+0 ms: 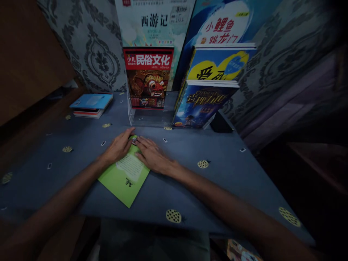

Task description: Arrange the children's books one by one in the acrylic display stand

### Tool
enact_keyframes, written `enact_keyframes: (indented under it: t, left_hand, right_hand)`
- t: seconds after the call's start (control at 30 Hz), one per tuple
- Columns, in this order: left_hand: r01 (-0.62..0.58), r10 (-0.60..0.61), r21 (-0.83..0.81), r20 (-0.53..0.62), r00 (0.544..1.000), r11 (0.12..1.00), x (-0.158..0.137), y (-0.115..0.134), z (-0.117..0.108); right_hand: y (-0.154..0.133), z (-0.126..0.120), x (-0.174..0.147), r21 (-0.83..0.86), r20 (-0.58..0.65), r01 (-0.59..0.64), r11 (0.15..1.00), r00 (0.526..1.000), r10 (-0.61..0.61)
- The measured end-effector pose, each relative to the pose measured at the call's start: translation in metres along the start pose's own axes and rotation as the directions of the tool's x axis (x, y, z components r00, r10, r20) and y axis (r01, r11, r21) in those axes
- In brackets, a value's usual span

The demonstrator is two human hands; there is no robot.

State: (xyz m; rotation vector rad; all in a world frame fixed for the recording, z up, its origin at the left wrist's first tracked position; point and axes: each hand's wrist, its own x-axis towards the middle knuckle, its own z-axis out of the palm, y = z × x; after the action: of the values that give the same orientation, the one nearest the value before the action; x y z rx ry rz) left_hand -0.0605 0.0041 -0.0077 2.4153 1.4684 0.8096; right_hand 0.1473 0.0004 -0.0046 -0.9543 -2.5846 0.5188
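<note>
A thin green book lies turned at an angle on the table, a pale block of print and a small dark logo showing on its cover. Over its far left edge rests my left hand, fingers extended and pointing away from me. My right hand lies flat across the far right part of the same book, its fingers stretched toward the left hand. Between the fingertips a small patch of the cover, perhaps a printed label, is partly visible. The far corner of the book is mostly hidden under both hands.
A clear acrylic stand behind the hands holds a red-topped book and several blue books. Larger books stand behind them. At the left is a small stack of books. A dark flat object lies right of the stand.
</note>
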Motion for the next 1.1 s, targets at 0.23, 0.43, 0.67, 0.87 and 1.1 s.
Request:
enact_keyframes:
  t: [0.23, 0.43, 0.67, 0.87, 1.1]
  left_hand:
    - [-0.010, 0.009, 0.074, 0.012, 1.000, 0.997, 0.000, 0.003, 0.000]
    - [-0.068, 0.048, 0.249, 0.086, 0.995, 0.966, 0.003, 0.014, -0.006]
    - [-0.319, 0.215, 0.421, 0.276, 0.937, 0.849, 0.002, 0.043, -0.011]
    - [-0.365, 0.288, 0.224, 0.312, 0.905, 0.904, -0.001, 0.060, -0.001]
    - [-0.330, 0.233, 0.264, 0.340, 0.911, 0.906, 0.000, 0.075, 0.008]
  right_hand:
    - [0.022, -0.011, -0.054, 0.032, -0.058, 0.010, 0.999, 0.998, -0.008]
    - [0.028, -0.015, -0.076, 0.027, -0.135, 0.010, 1.000, 0.991, -0.007]
    - [0.031, -0.022, -0.072, 0.088, -0.203, 0.032, 0.996, 0.979, -0.013]
    - [0.040, -0.027, -0.074, 0.294, -0.292, 0.023, 0.955, 0.954, 0.067]
    - [0.042, -0.031, -0.073, 0.539, -0.239, -0.146, 0.830, 0.918, 0.317]
